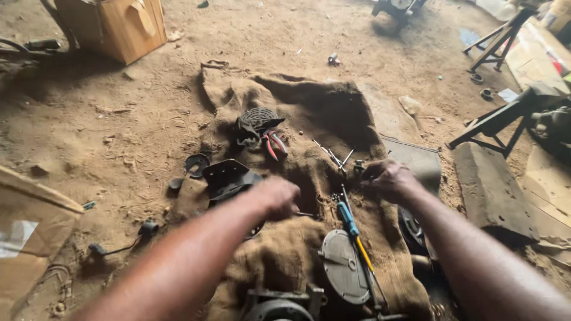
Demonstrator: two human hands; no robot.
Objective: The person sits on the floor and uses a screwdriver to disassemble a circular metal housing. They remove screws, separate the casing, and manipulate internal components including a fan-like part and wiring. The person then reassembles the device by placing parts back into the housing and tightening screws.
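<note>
My left hand [275,196] reaches out over a brown burlap sack [321,125] spread on the dirt floor, fingers curled; what it holds is hidden. My right hand [388,178] is closed over a small dark part near thin metal rods [334,156]. Between the hands lies a screwdriver [351,224] with a blue and yellow handle, resting by a round grey metal cover [344,266]. A black bracket plate [229,177] sits just left of my left hand. Red-handled pliers [275,144] lie beside a black round grille [258,120] farther back.
A wooden box [116,25] stands at the back left. Black metal stands [498,119] and a grey block [491,190] are on the right. Cardboard [27,235] lies at the left edge. A dark cable with plug [128,239] is on the dirt.
</note>
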